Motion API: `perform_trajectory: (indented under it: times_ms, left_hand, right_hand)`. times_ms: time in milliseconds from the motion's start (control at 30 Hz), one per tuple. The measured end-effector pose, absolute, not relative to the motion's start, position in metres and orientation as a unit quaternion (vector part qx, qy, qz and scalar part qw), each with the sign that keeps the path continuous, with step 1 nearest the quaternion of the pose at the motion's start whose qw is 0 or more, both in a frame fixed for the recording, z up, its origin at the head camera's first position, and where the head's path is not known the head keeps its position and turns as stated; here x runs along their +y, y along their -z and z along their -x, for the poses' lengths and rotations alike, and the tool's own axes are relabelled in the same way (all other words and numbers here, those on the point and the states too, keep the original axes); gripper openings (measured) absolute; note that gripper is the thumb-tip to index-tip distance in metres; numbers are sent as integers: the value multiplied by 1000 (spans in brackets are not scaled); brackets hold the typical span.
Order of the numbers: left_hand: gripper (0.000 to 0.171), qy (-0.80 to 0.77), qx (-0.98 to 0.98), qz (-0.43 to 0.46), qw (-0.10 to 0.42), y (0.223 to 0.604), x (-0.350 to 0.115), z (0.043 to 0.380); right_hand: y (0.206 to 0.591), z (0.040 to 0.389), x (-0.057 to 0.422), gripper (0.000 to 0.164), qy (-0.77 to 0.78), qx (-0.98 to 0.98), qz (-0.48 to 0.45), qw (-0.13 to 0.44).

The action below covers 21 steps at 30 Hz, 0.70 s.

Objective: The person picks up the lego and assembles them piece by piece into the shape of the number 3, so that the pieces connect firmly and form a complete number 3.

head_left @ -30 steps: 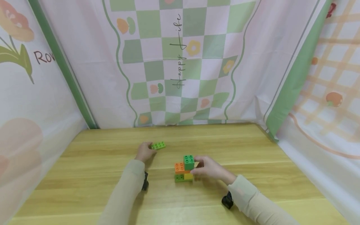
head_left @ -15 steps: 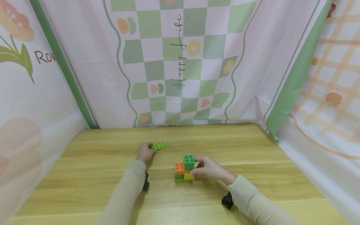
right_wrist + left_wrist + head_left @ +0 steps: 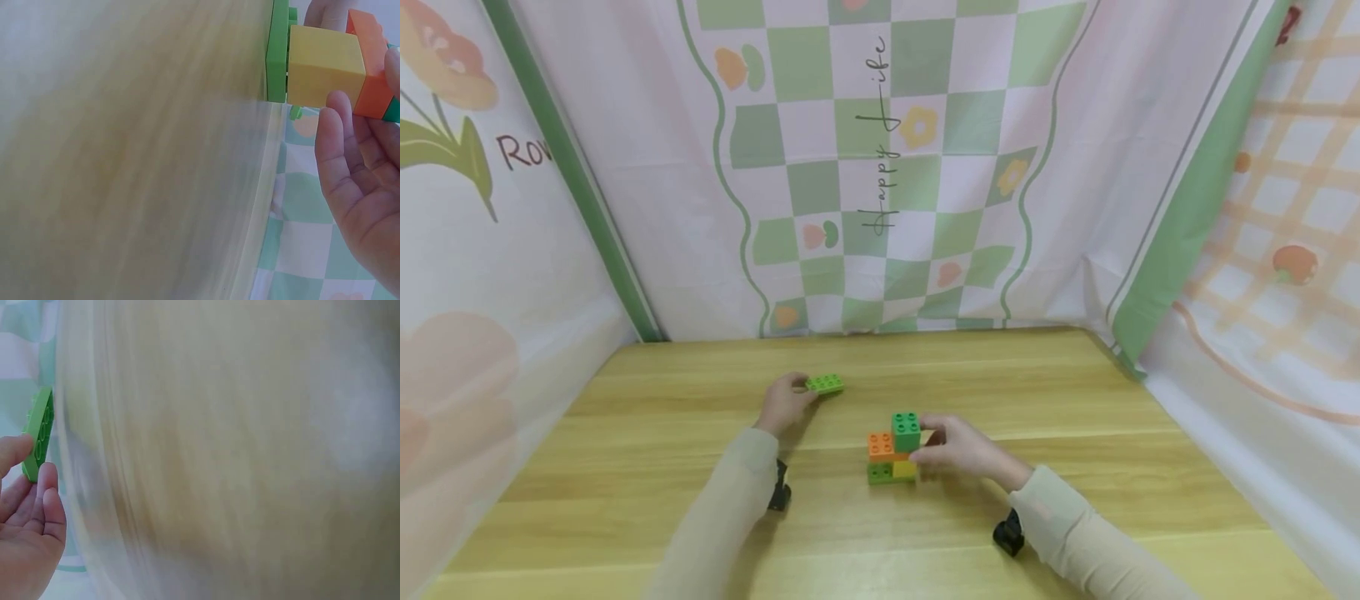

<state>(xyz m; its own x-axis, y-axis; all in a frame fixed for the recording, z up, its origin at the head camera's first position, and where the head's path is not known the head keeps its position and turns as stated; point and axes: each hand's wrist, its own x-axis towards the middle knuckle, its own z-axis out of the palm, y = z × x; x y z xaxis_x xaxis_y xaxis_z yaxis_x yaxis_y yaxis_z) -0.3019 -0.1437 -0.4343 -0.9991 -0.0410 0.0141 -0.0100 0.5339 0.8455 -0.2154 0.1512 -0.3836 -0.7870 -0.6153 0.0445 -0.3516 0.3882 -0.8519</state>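
My left hand (image 3: 785,404) pinches one end of a light green building brick (image 3: 826,384), flat with studs on top. In the left wrist view this brick (image 3: 39,434) sits between thumb and fingers, apparently just off the table. Nearer the middle stands a small stack of bricks: a green base plate (image 3: 880,473), a yellow brick (image 3: 904,469), an orange brick (image 3: 880,447) and a dark green brick (image 3: 906,432) on top. From the right side, my right hand (image 3: 958,447) holds the stack, thumb and fingers around the orange and dark green bricks.
Wood-grain table (image 3: 647,467) lies under both hands. A patterned curtain (image 3: 880,167) hangs along its back edge, with more printed cloth at either side. Black wrist cameras, such as the right one (image 3: 1009,533), hang below the sleeves.
The left hand has raised the light green brick slightly, and its forearm has shifted a little left. The right hand and the stack stay in place.
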Motion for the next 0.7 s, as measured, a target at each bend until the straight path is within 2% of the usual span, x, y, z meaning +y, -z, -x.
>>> perform_trajectory:
  times_ms: [333,567,700]
  left_hand:
    - [43,517,-855,27,22,422,-141,287]
    - [45,526,-850,26,23,419,-145,283]
    - [44,519,-854,34,27,419,-146,282]
  right_hand:
    - [385,216,151,31,472,819,294,142]
    - [383,215,151,32,470,820,294,141]
    - [393,221,152,31,463,824,296,137]
